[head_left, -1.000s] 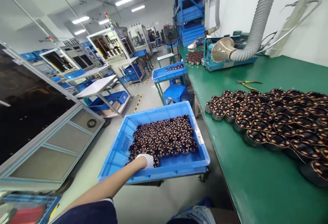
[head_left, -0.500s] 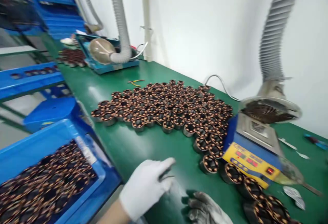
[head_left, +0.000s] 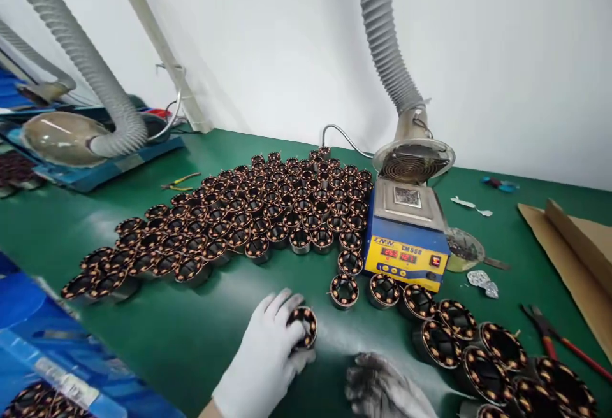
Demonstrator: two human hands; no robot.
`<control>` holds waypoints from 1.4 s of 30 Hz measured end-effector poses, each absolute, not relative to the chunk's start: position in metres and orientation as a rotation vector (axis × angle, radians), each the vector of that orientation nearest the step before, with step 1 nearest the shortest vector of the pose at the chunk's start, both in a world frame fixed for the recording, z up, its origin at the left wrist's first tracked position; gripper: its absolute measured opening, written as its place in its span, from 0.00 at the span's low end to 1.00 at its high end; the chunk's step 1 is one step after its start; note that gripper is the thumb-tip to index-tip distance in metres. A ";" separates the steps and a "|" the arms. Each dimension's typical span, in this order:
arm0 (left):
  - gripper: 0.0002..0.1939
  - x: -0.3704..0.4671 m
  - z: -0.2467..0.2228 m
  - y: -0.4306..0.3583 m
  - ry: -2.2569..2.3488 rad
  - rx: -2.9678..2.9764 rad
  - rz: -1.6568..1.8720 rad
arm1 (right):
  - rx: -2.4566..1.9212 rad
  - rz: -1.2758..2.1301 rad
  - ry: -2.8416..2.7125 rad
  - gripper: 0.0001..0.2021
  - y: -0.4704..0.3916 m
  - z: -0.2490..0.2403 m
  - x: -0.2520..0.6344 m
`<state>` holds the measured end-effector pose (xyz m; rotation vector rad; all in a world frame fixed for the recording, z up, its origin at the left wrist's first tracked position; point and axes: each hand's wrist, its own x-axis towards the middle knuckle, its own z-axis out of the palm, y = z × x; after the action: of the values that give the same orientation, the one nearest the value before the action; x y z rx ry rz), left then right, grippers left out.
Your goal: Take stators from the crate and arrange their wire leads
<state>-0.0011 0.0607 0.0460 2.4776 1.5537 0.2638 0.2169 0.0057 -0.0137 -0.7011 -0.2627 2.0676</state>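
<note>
My left hand (head_left: 268,354), in a white glove, has its fingers wrapped round a ring-shaped copper-wound part (head_left: 303,327) at the lower middle of the green table. The part's round opening faces up, and the hand covers its left side. To the right, my right hand (head_left: 385,385), in a grey-stained glove, is low over the table with its fingers slightly curled and nothing visible in it. Many similar wound rings (head_left: 243,204) stand packed together beyond the hands, and larger ones (head_left: 485,367) sit at the lower right.
A blue and yellow heating unit (head_left: 406,239) stands right of centre under an extraction hood (head_left: 414,160). Red-handled pliers (head_left: 545,332) and cardboard (head_left: 568,259) lie at the right, yellow-handled pliers (head_left: 180,182) at the left. A blue bin (head_left: 62,367) is at the lower left.
The view has swung to the right, bringing the cardboard and red-handled pliers into sight. A wound ring is now in my left hand, where none was visible before.
</note>
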 end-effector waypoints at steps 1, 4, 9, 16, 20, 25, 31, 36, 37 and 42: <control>0.11 -0.005 0.045 0.050 1.497 2.451 0.286 | -0.682 1.999 -0.259 0.17 0.004 -0.013 0.212; 0.13 -0.006 0.042 0.030 1.181 2.247 0.387 | -0.603 1.974 -0.285 0.20 -0.001 -0.004 0.193; 0.30 0.024 0.027 0.023 1.208 1.714 0.535 | -0.503 2.203 -0.178 0.18 -0.008 0.010 0.178; 0.39 0.033 0.035 0.023 1.116 2.021 0.680 | -0.574 2.072 -0.116 0.13 -0.010 0.008 0.186; 0.10 0.043 0.041 0.035 1.011 1.821 0.838 | -0.488 2.131 -0.143 0.16 -0.007 0.013 0.184; 0.17 0.047 0.042 0.045 1.315 0.895 0.946 | -0.466 2.210 -0.226 0.21 -0.008 0.011 0.187; 0.13 0.057 0.051 0.031 1.365 1.088 0.722 | -0.589 2.107 -0.228 0.21 -0.009 0.006 0.180; 0.10 0.067 0.038 0.031 1.390 0.701 1.038 | -0.570 2.095 -0.215 0.24 -0.010 0.009 0.178; 0.12 0.063 0.035 0.033 1.358 0.594 1.110 | -0.536 2.117 -0.197 0.24 -0.010 0.009 0.180; 0.22 0.036 0.026 0.032 1.280 0.714 1.111 | -0.406 2.239 -0.029 0.23 -0.009 0.009 0.185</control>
<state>0.0357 0.0317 0.0262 0.7144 1.2803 1.1114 0.1851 -0.0090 0.0089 -0.4059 -0.0290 2.2390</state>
